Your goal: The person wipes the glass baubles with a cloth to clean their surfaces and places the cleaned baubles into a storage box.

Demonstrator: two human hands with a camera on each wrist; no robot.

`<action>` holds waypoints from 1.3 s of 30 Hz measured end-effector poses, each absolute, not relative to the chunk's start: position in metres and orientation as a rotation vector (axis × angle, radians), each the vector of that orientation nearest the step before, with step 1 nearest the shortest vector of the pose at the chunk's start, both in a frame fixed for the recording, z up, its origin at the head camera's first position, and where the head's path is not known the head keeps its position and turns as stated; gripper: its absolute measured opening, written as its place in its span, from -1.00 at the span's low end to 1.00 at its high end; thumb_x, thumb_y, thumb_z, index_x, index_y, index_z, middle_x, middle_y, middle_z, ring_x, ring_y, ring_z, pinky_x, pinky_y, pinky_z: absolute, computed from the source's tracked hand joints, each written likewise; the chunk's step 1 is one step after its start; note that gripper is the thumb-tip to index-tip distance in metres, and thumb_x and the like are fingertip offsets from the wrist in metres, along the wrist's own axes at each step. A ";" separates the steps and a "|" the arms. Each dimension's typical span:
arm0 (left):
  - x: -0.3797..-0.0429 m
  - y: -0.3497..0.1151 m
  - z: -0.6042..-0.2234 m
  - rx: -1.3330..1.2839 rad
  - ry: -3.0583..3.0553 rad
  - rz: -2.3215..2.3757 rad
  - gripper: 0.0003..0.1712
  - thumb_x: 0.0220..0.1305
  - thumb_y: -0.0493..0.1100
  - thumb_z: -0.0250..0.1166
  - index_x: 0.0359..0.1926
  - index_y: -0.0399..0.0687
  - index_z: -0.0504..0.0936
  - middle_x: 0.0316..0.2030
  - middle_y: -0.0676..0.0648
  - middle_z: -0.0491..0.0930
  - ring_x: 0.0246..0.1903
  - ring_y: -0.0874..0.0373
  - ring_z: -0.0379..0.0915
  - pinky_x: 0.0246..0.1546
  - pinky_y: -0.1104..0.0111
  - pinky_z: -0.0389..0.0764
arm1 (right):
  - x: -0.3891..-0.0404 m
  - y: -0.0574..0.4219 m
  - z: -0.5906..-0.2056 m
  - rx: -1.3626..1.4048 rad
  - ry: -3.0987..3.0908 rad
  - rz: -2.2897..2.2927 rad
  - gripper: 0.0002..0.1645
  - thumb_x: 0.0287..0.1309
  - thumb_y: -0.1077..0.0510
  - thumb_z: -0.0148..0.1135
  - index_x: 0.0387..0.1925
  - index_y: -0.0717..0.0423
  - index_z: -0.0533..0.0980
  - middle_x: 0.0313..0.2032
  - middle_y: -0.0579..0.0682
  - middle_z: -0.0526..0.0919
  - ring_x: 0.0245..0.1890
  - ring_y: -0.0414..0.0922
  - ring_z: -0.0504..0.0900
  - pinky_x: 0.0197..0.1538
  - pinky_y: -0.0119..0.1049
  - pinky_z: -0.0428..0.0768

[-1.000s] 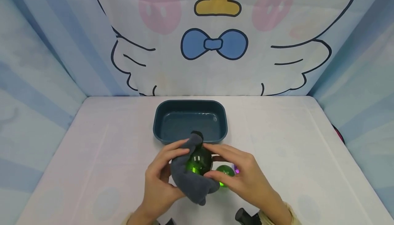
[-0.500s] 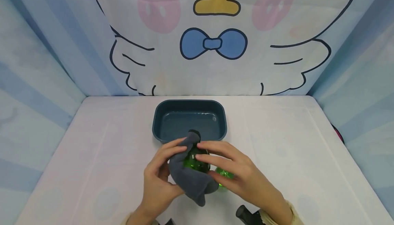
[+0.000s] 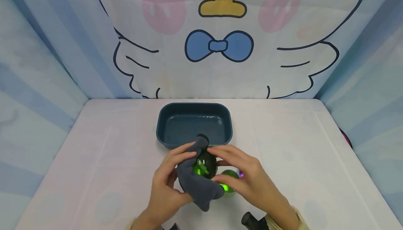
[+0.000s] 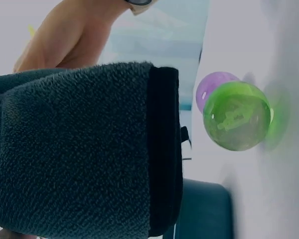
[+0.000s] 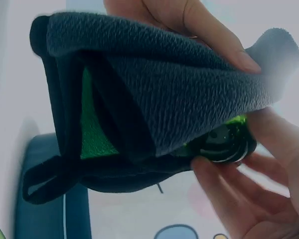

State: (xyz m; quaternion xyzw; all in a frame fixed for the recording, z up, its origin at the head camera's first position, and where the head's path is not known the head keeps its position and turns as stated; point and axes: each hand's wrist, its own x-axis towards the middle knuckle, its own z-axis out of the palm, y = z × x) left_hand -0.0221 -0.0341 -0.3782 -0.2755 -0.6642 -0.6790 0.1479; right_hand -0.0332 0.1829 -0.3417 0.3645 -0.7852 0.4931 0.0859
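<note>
In the head view my left hand (image 3: pixel 167 186) grips a dark grey towel (image 3: pixel 196 186), which wraps the left and near sides of a see-through green ball (image 3: pixel 208 163). From the other side my right hand (image 3: pixel 247 174) holds this ball between thumb and fingers. The right wrist view shows the same ball (image 5: pixel 224 144) partly under the towel's folds, fingertips against it. A second green ball (image 4: pixel 236 117) lies on the white table with a purple ball (image 4: pixel 213 84) behind it. Both are partly hidden by my right hand in the head view.
A dark teal rectangular tub (image 3: pixel 194 121) stands just beyond the hands. A black cylindrical piece (image 3: pixel 250 219) sits at my right wrist. Printed curtains (image 3: pixel 217 76) rise at the back and both sides of the white table (image 3: pixel 283 128).
Half a second ago my right fingers were spread farther left over the held ball; now they are back on its right side. The purple ball shows again, and both hands shifted slightly right.
</note>
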 end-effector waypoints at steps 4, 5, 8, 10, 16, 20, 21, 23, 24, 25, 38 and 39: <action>-0.021 -0.033 -0.379 -0.790 -1.913 -1.924 -0.14 -0.26 -0.54 0.59 0.18 -0.25 0.52 0.25 -0.28 0.43 0.26 -0.01 0.41 0.21 0.34 0.55 | -0.030 0.183 -0.341 0.962 -2.439 1.601 -0.30 0.07 0.29 0.44 0.29 0.09 0.46 0.15 0.02 0.60 0.06 -0.15 0.65 -0.06 -0.29 0.73; -0.021 -0.033 -0.379 -0.784 -1.909 -1.919 -0.14 -0.27 -0.53 0.60 0.18 -0.25 0.53 0.25 -0.28 0.44 0.25 -0.01 0.41 0.21 0.34 0.55 | -0.030 0.182 -0.341 0.954 -2.459 1.584 -0.30 0.08 0.27 0.44 0.29 0.08 0.46 0.16 0.00 0.59 0.07 -0.15 0.64 -0.04 -0.30 0.73; -0.021 -0.033 -0.379 -0.784 -1.882 -1.903 -0.15 -0.30 -0.52 0.62 0.16 -0.26 0.54 0.23 -0.30 0.46 0.24 -0.03 0.42 0.21 0.34 0.56 | -0.029 0.184 -0.339 0.965 -2.492 1.428 -0.29 0.12 0.13 0.44 0.31 0.04 0.45 0.21 -0.04 0.54 0.15 -0.14 0.58 0.07 -0.37 0.67; -0.021 -0.033 -0.379 -0.795 -1.875 -1.895 -0.14 -0.30 -0.51 0.62 0.16 -0.26 0.54 0.22 -0.30 0.45 0.24 -0.04 0.42 0.20 0.34 0.56 | -0.028 0.185 -0.336 1.016 -2.469 1.270 -0.33 0.18 0.00 0.38 0.31 0.04 0.46 0.23 -0.03 0.51 0.17 -0.12 0.56 0.14 -0.44 0.60; -0.021 -0.030 -0.381 -0.833 -1.856 -1.897 -0.16 -0.29 -0.49 0.62 0.15 -0.26 0.55 0.21 -0.31 0.47 0.23 -0.04 0.43 0.17 0.35 0.58 | -0.029 0.190 -0.330 1.304 -2.236 1.096 -0.56 0.32 0.03 0.25 0.18 0.07 0.56 0.24 0.08 0.52 0.25 -0.02 0.47 0.34 -0.40 0.44; -0.020 -0.027 -0.383 -0.828 -1.832 -1.904 -0.17 -0.30 -0.48 0.63 0.13 -0.28 0.55 0.20 -0.32 0.48 0.22 -0.04 0.43 0.19 0.34 0.57 | -0.029 0.192 -0.330 1.422 -2.205 1.093 -0.62 0.35 0.09 0.23 0.16 0.03 0.58 0.26 0.07 0.51 0.32 0.00 0.39 0.41 -0.31 0.38; -0.019 -0.026 -0.383 -0.824 -1.826 -1.908 -0.17 -0.30 -0.48 0.63 0.13 -0.29 0.55 0.20 -0.32 0.48 0.22 -0.04 0.43 0.19 0.34 0.57 | -0.029 0.192 -0.331 1.432 -2.211 1.088 -0.61 0.36 0.09 0.22 0.17 0.03 0.57 0.27 0.06 0.50 0.33 0.00 0.39 0.42 -0.31 0.37; -0.019 -0.026 -0.383 -0.816 -1.804 -1.923 -0.17 -0.31 -0.50 0.63 0.13 -0.32 0.54 0.19 -0.33 0.48 0.22 -0.04 0.43 0.19 0.33 0.57 | -0.030 0.191 -0.332 1.445 -2.217 1.070 -0.60 0.37 0.09 0.20 0.20 0.03 0.55 0.29 0.07 0.48 0.33 0.00 0.39 0.43 -0.29 0.36; -0.018 -0.026 -0.383 -0.812 -1.792 -1.933 -0.17 -0.31 -0.51 0.62 0.13 -0.34 0.54 0.19 -0.35 0.47 0.22 -0.04 0.43 0.19 0.33 0.57 | -0.031 0.191 -0.332 1.451 -2.210 1.063 -0.59 0.37 0.10 0.20 0.20 0.04 0.54 0.29 0.09 0.47 0.32 0.01 0.39 0.42 -0.26 0.37; -0.017 -0.026 -0.382 -0.807 -1.781 -1.941 -0.17 -0.32 -0.52 0.62 0.12 -0.35 0.54 0.19 -0.35 0.47 0.22 -0.04 0.43 0.18 0.33 0.58 | -0.031 0.190 -0.332 1.453 -2.204 1.053 -0.59 0.38 0.11 0.18 0.21 0.05 0.54 0.29 0.10 0.47 0.32 0.01 0.40 0.42 -0.25 0.38; -0.021 -0.033 -0.380 -0.845 -1.706 -2.035 -0.20 -0.19 -0.44 0.61 0.15 -0.45 0.49 0.23 -0.42 0.41 0.27 -0.14 0.37 0.28 0.31 0.49 | -0.030 0.179 -0.339 1.187 -2.139 1.220 -0.45 0.24 0.08 0.33 0.22 0.20 0.52 0.15 0.16 0.60 0.08 -0.01 0.62 -0.07 -0.48 0.67; -0.021 -0.034 -0.379 -0.861 -1.714 -2.039 -0.19 -0.19 -0.44 0.61 0.17 -0.45 0.48 0.25 -0.42 0.39 0.28 -0.14 0.36 0.28 0.31 0.49 | -0.028 0.178 -0.340 1.139 -2.153 1.270 -0.43 0.21 0.08 0.36 0.22 0.20 0.52 0.12 0.15 0.62 0.05 -0.04 0.65 -0.10 -0.49 0.68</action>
